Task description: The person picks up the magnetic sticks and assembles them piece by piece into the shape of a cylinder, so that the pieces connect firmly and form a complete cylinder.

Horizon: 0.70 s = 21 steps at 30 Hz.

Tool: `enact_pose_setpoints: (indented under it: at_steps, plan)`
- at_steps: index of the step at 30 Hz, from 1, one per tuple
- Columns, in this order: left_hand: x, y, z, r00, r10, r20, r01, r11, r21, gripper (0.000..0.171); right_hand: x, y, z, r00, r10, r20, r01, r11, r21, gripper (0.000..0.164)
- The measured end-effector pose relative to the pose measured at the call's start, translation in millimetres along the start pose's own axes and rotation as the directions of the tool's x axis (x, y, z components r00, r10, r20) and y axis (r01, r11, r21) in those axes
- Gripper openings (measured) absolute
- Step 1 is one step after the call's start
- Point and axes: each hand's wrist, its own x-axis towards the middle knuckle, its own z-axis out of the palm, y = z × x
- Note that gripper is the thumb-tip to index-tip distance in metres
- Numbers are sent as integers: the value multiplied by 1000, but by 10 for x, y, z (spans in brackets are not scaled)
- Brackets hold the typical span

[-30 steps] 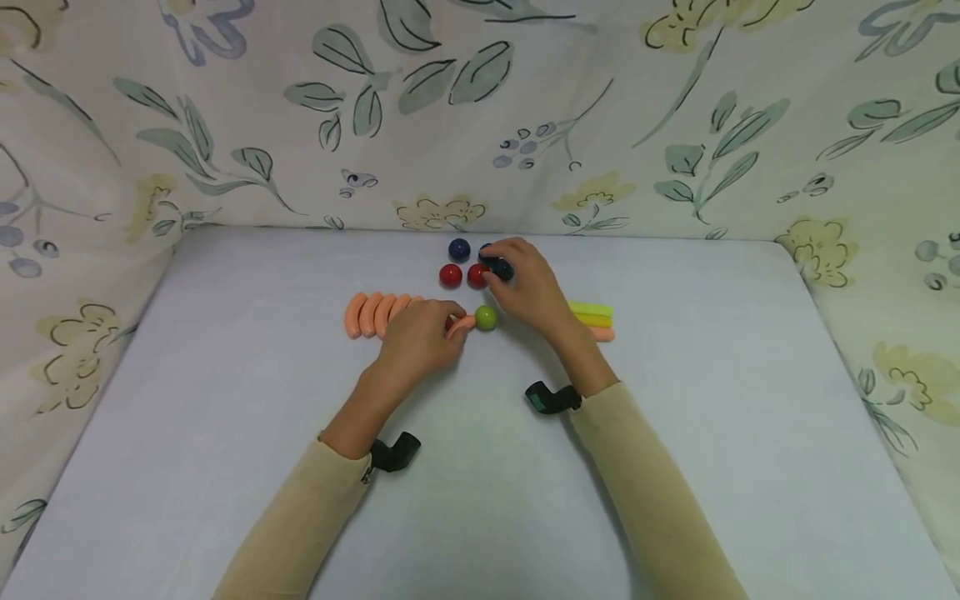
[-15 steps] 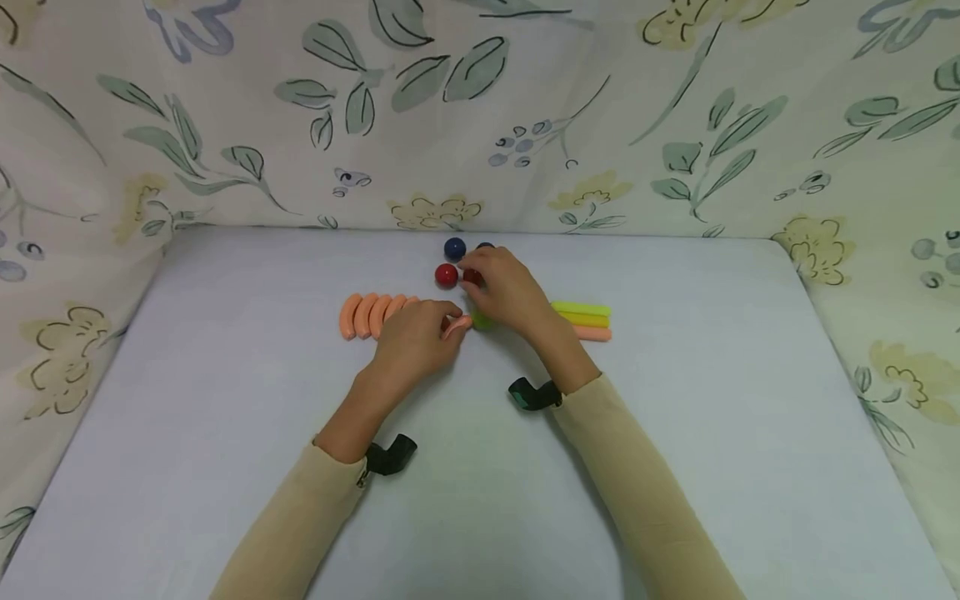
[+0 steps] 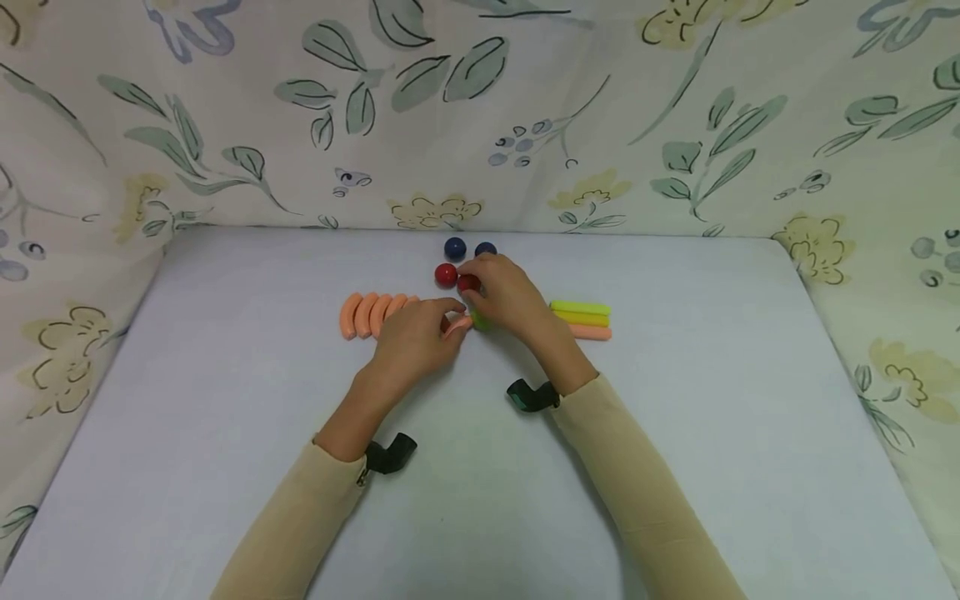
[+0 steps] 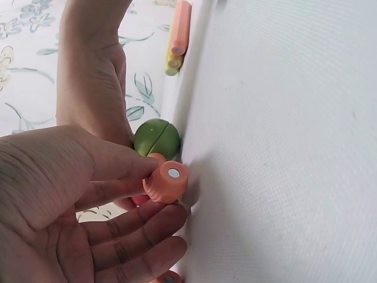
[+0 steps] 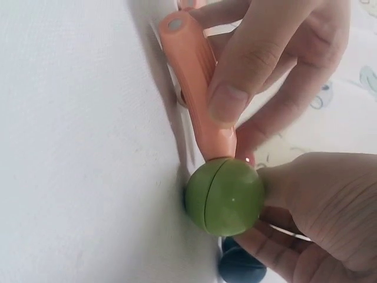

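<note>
In the head view, my left hand (image 3: 420, 337) pinches a curved orange magnetic rod (image 4: 166, 183) between thumb and fingers. The rod's far end touches a green magnetic ball (image 5: 225, 197), which is partly hidden from above by my right hand (image 3: 510, 296). Thumb and index finger of the right hand pinch a red ball (image 3: 468, 284), beside a second red ball (image 3: 446, 275). Two dark blue balls (image 3: 455, 249) lie just beyond. From the right wrist, the red ball is nearly all hidden behind the green one.
Several curved orange rods (image 3: 350, 316) lie side by side left of the hands. Right of them are straight rods in green (image 3: 591, 308), yellow (image 3: 592, 319) and orange (image 3: 592, 332). A floral cloth (image 3: 525, 125) rises behind the white table (image 3: 720, 400).
My right hand has shifted left and taken hold of a red ball, drawing it slightly nearer. A dark piece that was by its fingers is out of sight. The left hand keeps its rod.
</note>
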Motion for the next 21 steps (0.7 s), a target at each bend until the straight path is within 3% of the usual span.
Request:
enact_pose_setpoints:
  at_steps: [8, 14, 21]
  plan:
    - [0, 7, -6, 1000, -14, 8, 14, 1000, -17, 26, -69, -32, -31, 997, -19, -80, 19, 1000, -10, 39]
    - [-1, 9, -9, 1000, -4, 4, 4, 1000, -29, 25, -228, -35, -88, 985, -52, -164, 70, 992, 109, 39]
    - [19, -18, -1, 1000, -27, 6, 28, 999, -46, 28, -537, -74, -75, 972, -81, -219, 143, 949, 282, 36]
